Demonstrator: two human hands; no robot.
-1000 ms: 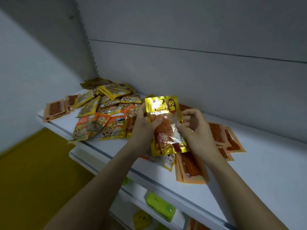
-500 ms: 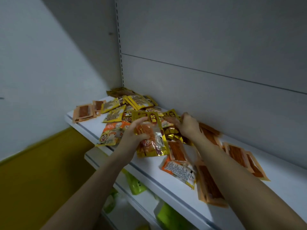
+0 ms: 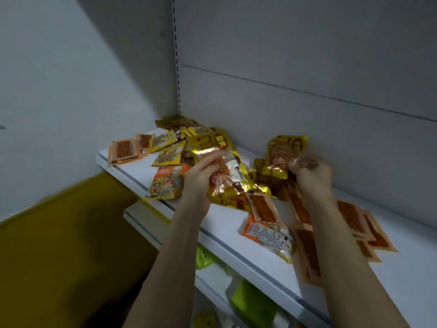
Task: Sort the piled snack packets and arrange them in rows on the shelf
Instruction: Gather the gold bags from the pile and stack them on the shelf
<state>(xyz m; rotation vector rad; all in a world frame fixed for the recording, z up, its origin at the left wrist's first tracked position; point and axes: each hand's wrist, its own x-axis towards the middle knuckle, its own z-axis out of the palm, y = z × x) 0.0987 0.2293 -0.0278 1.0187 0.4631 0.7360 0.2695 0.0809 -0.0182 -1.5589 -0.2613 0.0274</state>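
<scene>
While a gold packet [image 3: 227, 166] is being gripped by the left hand [image 3: 201, 174] above the white shelf [image 3: 224, 223], a second gold packet [image 3: 282, 155] is being pinched by the right hand [image 3: 309, 176]. Piled packets [image 3: 175, 150] are being borne near the grey back panel [image 3: 307, 91], with orange packets [image 3: 354, 221] lying rightward.
</scene>
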